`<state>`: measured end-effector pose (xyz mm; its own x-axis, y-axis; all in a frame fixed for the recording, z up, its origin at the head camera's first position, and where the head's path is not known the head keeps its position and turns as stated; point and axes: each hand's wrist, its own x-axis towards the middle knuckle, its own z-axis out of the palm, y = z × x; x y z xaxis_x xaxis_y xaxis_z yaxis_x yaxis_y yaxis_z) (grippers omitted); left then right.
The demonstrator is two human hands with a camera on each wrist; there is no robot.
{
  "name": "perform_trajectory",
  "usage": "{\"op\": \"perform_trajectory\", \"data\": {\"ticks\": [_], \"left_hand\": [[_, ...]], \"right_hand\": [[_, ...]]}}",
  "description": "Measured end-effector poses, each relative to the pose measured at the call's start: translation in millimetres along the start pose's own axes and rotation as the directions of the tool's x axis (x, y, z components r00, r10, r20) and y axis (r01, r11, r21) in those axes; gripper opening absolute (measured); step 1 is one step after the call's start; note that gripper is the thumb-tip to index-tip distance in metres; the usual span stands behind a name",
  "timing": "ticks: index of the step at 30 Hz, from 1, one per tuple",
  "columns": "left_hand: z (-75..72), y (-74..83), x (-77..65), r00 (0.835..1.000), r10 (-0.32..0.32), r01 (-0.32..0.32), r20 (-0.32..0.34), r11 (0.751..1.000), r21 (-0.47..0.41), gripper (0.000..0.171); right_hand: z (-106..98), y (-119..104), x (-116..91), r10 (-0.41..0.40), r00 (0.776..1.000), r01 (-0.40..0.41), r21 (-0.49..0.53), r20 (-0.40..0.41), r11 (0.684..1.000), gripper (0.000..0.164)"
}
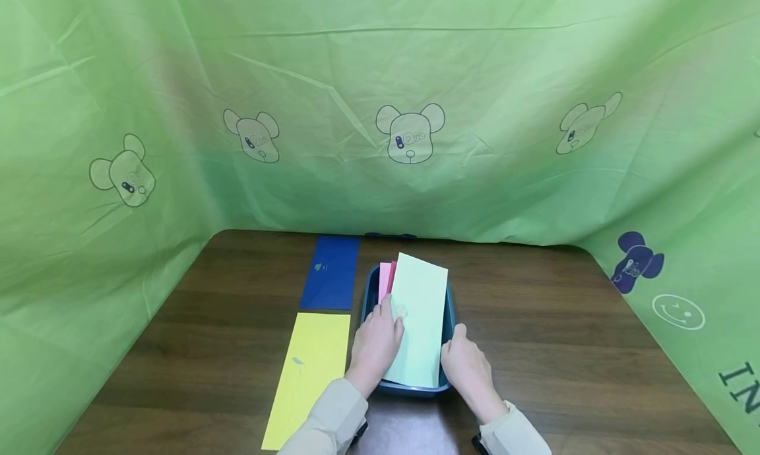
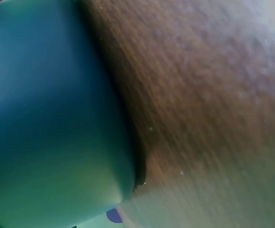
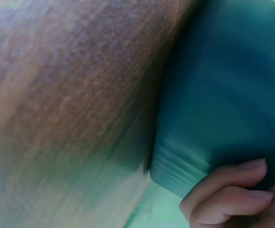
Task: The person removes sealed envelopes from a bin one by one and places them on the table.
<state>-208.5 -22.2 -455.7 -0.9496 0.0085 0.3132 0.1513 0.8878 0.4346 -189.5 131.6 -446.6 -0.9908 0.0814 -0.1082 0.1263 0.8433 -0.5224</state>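
Right now, from where I stand, the person has a blue bin (image 1: 415, 392) squarely before them on the brown wooden table (image 1: 552, 349). Taking the bin as the middle of a clock, the right hand (image 1: 467, 363) is at four, gripping the bin by its rim and side, fingers curled against the outer wall. The left hand (image 1: 376, 341) is at nine, touching a pale green sheet (image 1: 421, 330) along its left edge, thumb over the face; I cannot tell whether the fingers close behind it. That sheet stands in the bin at a slant, its top end poking up past the rim toward twelve. Behind it, at eleven, show the upper parts of a pink sheet (image 1: 384, 280) and a narrow strip of a red sheet (image 1: 392, 275). Outside, a yellow sheet (image 1: 315, 369) lies flat at eight, and a blue sheet (image 1: 330, 273) lies flat at ten, just beyond the yellow one's far edge. Green cloth (image 1: 475, 66) hangs around the table, with outlined bear heads (image 1: 410, 137) at twelve, a solid purple bear (image 1: 634, 260) near two and a smiling face (image 1: 679, 312) at three.
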Motion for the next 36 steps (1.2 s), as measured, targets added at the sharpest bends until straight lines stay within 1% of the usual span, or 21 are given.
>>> {"op": "perform_trajectory", "data": {"ticks": [2,4,8,11,14,19,23,29,31,36], "left_hand": [[-0.6,0.3,-0.2,1.0,0.01,-0.01,-0.012,1.0,-0.006,0.047],[-1.1,0.5,0.0,1.0,0.011,-0.011,-0.001,1.0,-0.018,0.049],[-3.3,1.5,0.7,0.998,-0.014,0.017,0.068,0.999,-0.047,0.057],[-5.1,2.2,0.8,0.991,-0.039,0.048,0.128,0.997,-0.066,0.062],[-6.2,2.8,0.7,0.983,-0.06,0.076,0.172,0.993,-0.086,0.065],[-8.6,3.6,0.4,0.975,-0.067,0.093,0.213,0.989,-0.116,0.067],[-10.1,3.0,0.3,0.974,-0.042,0.076,0.221,0.986,-0.148,0.066],[-10.6,0.6,1.0,0.979,0.006,0.031,0.206,0.985,-0.172,0.063],[-11.0,0.0,0.8,0.98,0.011,0.027,0.197,0.982,-0.187,0.062],[-11.2,-0.4,0.8,0.984,-0.006,0.047,0.177,0.973,-0.225,0.058]], "right_hand": [[-0.4,-0.2,-0.1,0.004,1.0,-0.004,-0.001,0.001,1.0,0.019],[-0.8,-0.4,-0.4,0.007,1.0,-0.007,-0.002,0.001,1.0,0.019],[-1.4,-0.6,-0.9,0.008,1.0,-0.008,-0.004,-0.002,1.0,0.02],[-1.2,-0.5,-1.0,0.006,1.0,-0.006,-0.007,-0.007,1.0,0.02],[-0.6,-0.2,-1.1,0.004,1.0,-0.005,-0.006,-0.009,1.0,0.02],[0.5,0.1,-1.2,0.001,1.0,-0.001,-0.002,-0.012,1.0,0.018],[0.7,-0.3,-0.5,-0.001,1.0,0.001,-0.007,-0.017,1.0,0.019],[0.4,-1.2,-0.2,-0.006,1.0,0.006,-0.007,-0.019,1.0,0.019],[0.5,-1.0,-0.2,-0.005,1.0,0.005,-0.006,-0.015,1.0,0.019],[1.0,-0.8,-0.3,-0.001,1.0,0.001,-0.003,-0.013,1.0,0.02]]}}
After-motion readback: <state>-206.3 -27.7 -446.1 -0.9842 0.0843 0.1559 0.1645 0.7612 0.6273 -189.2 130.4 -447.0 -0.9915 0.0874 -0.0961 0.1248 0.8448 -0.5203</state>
